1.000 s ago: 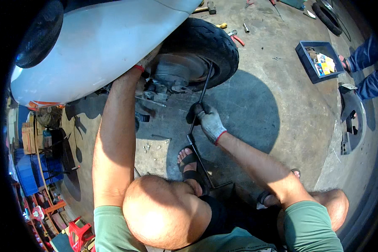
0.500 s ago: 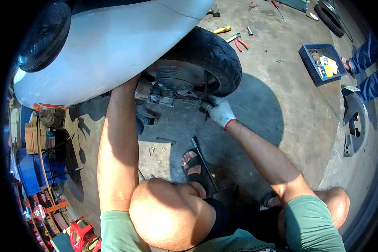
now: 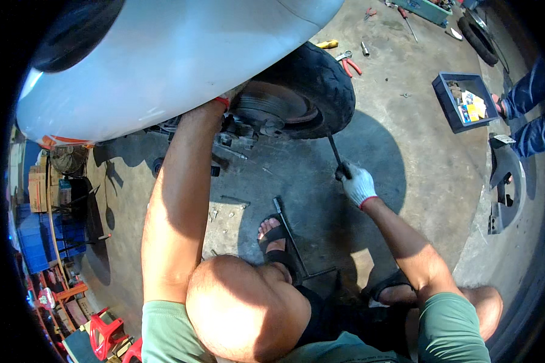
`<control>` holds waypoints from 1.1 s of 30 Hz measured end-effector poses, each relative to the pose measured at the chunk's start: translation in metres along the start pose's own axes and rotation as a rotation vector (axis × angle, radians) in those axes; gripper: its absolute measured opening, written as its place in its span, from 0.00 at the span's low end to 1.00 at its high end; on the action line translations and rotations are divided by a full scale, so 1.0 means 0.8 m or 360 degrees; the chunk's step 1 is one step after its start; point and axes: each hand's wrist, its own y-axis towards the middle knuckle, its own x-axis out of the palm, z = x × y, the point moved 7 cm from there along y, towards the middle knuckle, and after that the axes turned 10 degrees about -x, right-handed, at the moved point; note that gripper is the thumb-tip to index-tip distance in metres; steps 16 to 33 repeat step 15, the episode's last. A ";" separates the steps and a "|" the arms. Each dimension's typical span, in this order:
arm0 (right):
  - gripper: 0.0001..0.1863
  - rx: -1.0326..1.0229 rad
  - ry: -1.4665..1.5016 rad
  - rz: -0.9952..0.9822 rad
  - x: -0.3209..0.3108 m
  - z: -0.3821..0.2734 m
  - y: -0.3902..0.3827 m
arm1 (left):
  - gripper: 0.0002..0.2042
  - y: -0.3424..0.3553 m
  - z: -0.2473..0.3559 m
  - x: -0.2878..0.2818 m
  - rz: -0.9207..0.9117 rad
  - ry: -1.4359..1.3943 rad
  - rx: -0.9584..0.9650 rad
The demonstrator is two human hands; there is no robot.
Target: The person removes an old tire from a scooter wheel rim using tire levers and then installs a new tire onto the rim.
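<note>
My right hand [image 3: 360, 185], in a white glove with a red cuff, is closed round the dark grip of a long dark bar-shaped tool [image 3: 335, 150]. The tool's far end reaches the lower edge of the black scooter tyre [image 3: 327, 91]; whether it touches is unclear. My left hand [image 3: 235, 92], also gloved, reaches beside the wheel hub under the white body panel [image 3: 181, 54]. The panel and wheel hide its fingers. Dirty metal parts [image 3: 236, 136] sit below the hub, near my left wrist.
Behind the wheel lie red-handled pliers [image 3: 352, 66], a socket [image 3: 365, 48] and a yellow-handled tool [image 3: 327, 44]. A long-handled wrench [image 3: 290, 233] lies by my foot, near small bolts [image 3: 214, 213]. To the right are a blue bin [image 3: 445, 100] and another person's legs [image 3: 533, 94].
My right hand has drawn back toward me and right with the dark tool, away from the wheel. My left hand has shifted right and farther in beside the hub. The view has shifted slightly.
</note>
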 end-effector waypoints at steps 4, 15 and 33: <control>0.12 0.0128 -0.0162 -0.0092 0.003 0.024 -0.035 | 0.12 -0.007 -0.004 -0.007 -0.0069 0.0018 0.0001; 0.16 0.0186 -0.0561 -0.0965 0.086 0.105 -0.138 | 0.08 -0.226 -0.038 -0.193 -0.0653 -0.0613 -0.0176; 0.16 0.0186 -0.0561 -0.0965 0.086 0.105 -0.138 | 0.08 -0.226 -0.038 -0.193 -0.0653 -0.0613 -0.0176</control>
